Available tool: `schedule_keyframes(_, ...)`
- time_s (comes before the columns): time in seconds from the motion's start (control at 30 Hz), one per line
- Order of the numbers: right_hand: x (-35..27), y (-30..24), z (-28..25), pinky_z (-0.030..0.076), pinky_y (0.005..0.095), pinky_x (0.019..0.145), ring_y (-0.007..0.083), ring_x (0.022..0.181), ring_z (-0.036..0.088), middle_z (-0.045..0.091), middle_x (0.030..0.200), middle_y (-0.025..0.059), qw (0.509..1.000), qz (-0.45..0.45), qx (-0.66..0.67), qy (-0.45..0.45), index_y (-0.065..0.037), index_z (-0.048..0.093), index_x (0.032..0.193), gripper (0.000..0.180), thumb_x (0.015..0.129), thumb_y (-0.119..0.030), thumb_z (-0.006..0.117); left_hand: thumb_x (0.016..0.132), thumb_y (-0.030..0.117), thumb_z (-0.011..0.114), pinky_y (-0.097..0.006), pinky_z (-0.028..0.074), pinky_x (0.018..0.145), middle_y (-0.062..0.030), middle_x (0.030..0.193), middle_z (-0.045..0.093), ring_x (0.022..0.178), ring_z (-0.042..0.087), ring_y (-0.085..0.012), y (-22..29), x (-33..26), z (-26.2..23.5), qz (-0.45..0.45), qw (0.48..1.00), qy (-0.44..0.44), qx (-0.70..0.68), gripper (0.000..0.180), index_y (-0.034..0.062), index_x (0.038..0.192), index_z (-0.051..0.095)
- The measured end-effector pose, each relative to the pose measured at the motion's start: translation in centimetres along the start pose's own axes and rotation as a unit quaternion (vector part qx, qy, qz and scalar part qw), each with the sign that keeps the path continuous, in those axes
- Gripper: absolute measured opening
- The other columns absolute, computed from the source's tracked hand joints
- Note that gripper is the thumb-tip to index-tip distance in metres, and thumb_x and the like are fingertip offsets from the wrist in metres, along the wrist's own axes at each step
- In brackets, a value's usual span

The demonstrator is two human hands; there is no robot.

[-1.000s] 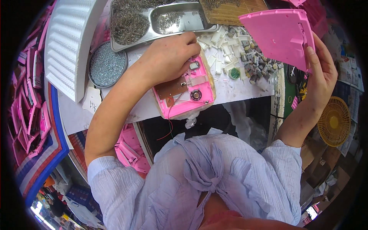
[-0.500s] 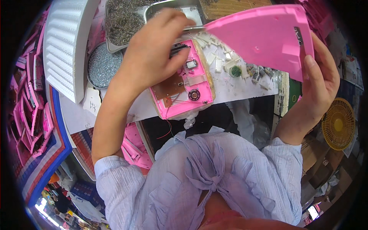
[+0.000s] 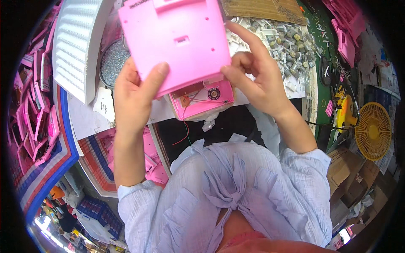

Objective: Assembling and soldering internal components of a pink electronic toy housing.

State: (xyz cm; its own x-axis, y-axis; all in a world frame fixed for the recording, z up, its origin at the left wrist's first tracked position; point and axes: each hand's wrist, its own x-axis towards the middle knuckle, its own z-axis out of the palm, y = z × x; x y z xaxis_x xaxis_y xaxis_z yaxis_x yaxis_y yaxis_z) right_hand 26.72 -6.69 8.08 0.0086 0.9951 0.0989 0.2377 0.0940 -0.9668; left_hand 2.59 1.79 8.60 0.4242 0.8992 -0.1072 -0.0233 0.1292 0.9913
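A large pink plastic cover (image 3: pixel 175 40) is held flat above the bench by both hands. My left hand (image 3: pixel 137 95) grips its lower left edge, thumb on top. My right hand (image 3: pixel 257 76) pinches its lower right corner, index finger stretched up along the side. Under the cover lies an open pink housing (image 3: pixel 202 101) with a circuit board, a small round part and red and green wires; most of it is hidden by the cover.
A white ribbed panel (image 3: pixel 78 46) leans at the left beside a round dish of small metal parts (image 3: pixel 112 63). Grey and white small components (image 3: pixel 280 40) are piled at the right. Pink shells (image 3: pixel 36 114) are stacked far left; a yellow fan (image 3: pixel 373 130) stands at the right.
The pink cover moved from the right, where only my right hand held it, to the middle over the open housing. My left hand left the housing and took hold of the cover.
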Motion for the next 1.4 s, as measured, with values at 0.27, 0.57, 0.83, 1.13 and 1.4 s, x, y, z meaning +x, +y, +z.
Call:
schedule_keyframes(0.27, -6.3, 4.1, 1.2, 0.041, 0.0308, 0.056, 0.0192, 0.053, 0.050, 0.049, 0.060, 0.0072, 0.990, 0.087, -0.107, -0.004, -0.008, 0.041, 0.153, 0.061, 0.097, -0.011, 0.064, 0.087, 0.031, 0.077, -0.037, 0.054, 0.059, -0.0171, 0.083, 0.071, 0.064, 0.070, -0.0302, -4.7, -3.4, 2.1, 0.089, 0.913, 0.017, 0.398, 0.088, -0.0036, 0.154, 0.032)
schedule_keyframes(0.57, -4.9, 5.0, 0.1, 0.044, 0.0329, 0.058, 0.0217, 0.057, 0.054, 0.053, 0.064, 0.0085, 0.988, 0.060, -0.124, -0.069, -0.011, 0.046, 0.152, 0.057, 0.097, -0.014, 0.063, 0.087, 0.026, 0.078, -0.036, 0.053, 0.059, -0.0154, 0.080, 0.070, 0.066, 0.071, -0.0289, -6.6, -5.3, 2.0, 0.068, 0.935, 0.047, 0.345, 0.086, -0.0044, 0.154, 0.033)
schedule_keyframes(0.83, -3.8, 4.9, -0.2, 0.048, 0.0363, 0.059, 0.0263, 0.057, 0.061, 0.060, 0.065, 0.0114, 0.973, 0.029, -0.189, -0.127, -0.012, 0.049, 0.151, 0.058, 0.095, -0.014, 0.063, 0.088, 0.019, 0.078, -0.030, 0.047, 0.051, -0.0038, 0.063, 0.057, 0.051, 0.056, -0.0159, -6.5, -5.3, 1.5, 0.040, 0.948, 0.044, 0.312, 0.083, -0.0037, 0.154, 0.034)
schedule_keyframes(1.13, -2.7, 3.9, -0.4, 0.052, 0.0416, 0.058, 0.0341, 0.058, 0.064, 0.063, 0.067, 0.0167, 0.915, 0.004, -0.343, -0.214, -0.018, 0.045, 0.155, 0.061, 0.097, -0.023, 0.065, 0.092, 0.011, 0.074, -0.026, 0.042, 0.052, -0.0028, 0.060, 0.048, 0.051, 0.047, -0.0099, -7.8, -8.5, 2.2, 0.009, 0.944, 0.083, 0.319, 0.064, -0.0055, 0.148, 0.048)
schedule_keyframes(1.4, -1.3, 1.8, -0.4, 0.049, 0.0449, 0.053, 0.0347, 0.051, 0.060, 0.058, 0.056, 0.0133, 0.858, -0.009, -0.450, -0.248, -0.025, 0.048, 0.153, 0.058, 0.098, -0.030, 0.064, 0.092, 0.011, 0.074, -0.026, 0.042, 0.054, -0.0036, 0.060, 0.046, 0.054, 0.046, -0.0094, -7.7, -8.5, 0.6, -0.023, 0.958, 0.060, 0.281, 0.054, 0.0012, 0.143, 0.058)
